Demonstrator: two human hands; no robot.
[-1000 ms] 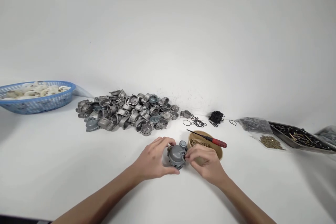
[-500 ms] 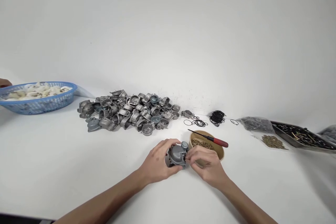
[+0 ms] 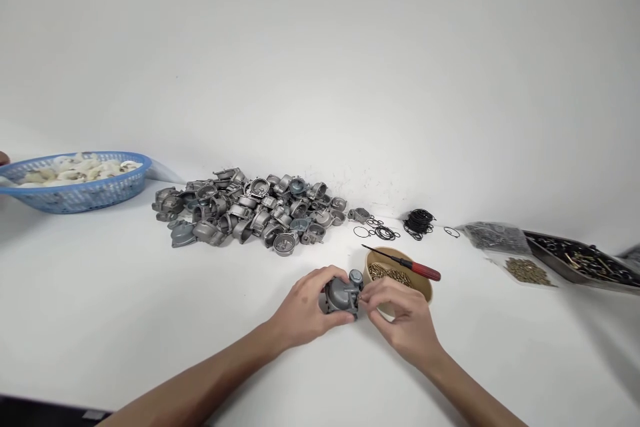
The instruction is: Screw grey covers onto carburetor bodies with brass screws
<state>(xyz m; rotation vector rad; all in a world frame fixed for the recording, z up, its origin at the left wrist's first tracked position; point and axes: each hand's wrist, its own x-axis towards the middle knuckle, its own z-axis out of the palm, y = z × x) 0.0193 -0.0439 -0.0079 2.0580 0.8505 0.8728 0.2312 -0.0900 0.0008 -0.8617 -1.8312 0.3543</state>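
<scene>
My left hand [image 3: 307, 307] is wrapped round a grey metal carburetor [image 3: 341, 295], its rounded bowl facing up, just above the white table. At the carburetor's right side, the thumb and fingertips of my right hand [image 3: 400, 317] are pinched together. Between them shows a tiny part that looks like a small screw [image 3: 359, 299], mostly covered by the fingers. Right behind this hand stands a tan bowl [image 3: 424, 288] with many brass-coloured screws [image 3: 387, 273] in it. A screwdriver [image 3: 405, 263] with a red and black handle lies across the bowl's rim.
Behind my hands lies a heap of grey metal float bowls [image 3: 250, 210]. Black rubber rings [image 3: 419, 221] lie along the wall. At right are bagged brass parts [image 3: 530, 271] and a dark tray [image 3: 565, 260]. A blue basket [image 3: 85, 198] holds whitish parts; another person's hand [image 3: 4, 158] is beside it.
The view has shifted slightly, so everything sits a little further right. The carburetor stays in my left hand, and my right fingertips remain pinched at its side, their pose barely altered.
</scene>
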